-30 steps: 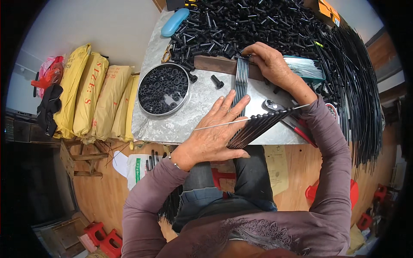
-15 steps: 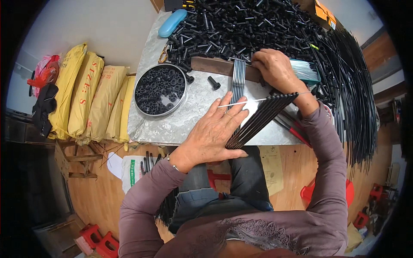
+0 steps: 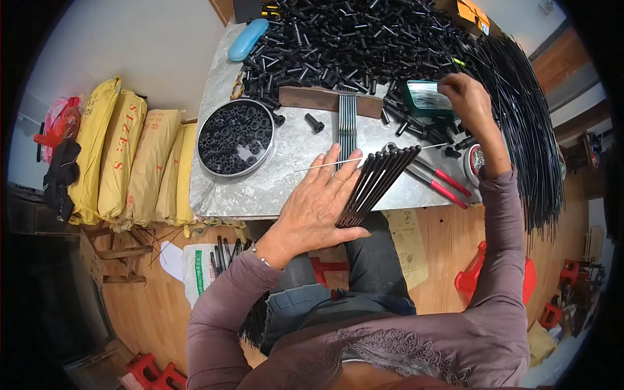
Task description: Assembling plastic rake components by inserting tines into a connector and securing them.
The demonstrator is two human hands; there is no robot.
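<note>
My left hand (image 3: 317, 205) lies flat with its fingers stretched out over the near ends of a row of silvery metal strips (image 3: 348, 120), its thumb pointing right. Beside its fingers, a fan of slim black rods with knobbed ends (image 3: 380, 185) slants down toward the table edge. One thin silvery wire (image 3: 432, 146) runs along the rods' upper ends and across my left fingers. My right hand (image 3: 469, 101) is raised at the right of a green box (image 3: 442, 112) of thin silvery wires, fingers curled; anything in them is hidden.
A brown bar (image 3: 309, 97) lies across the strips' far end. Black bolt-like parts (image 3: 338, 39) are heaped behind it. A round tray of small black rings (image 3: 235, 136) sits left, red-handled pliers (image 3: 448, 190) right. Long black rods (image 3: 520, 130) hang over the right edge.
My right hand has moved right, from the brown bar's right end to beside the green box. My left hand stays flat at the strips. The view has shifted slightly.
</note>
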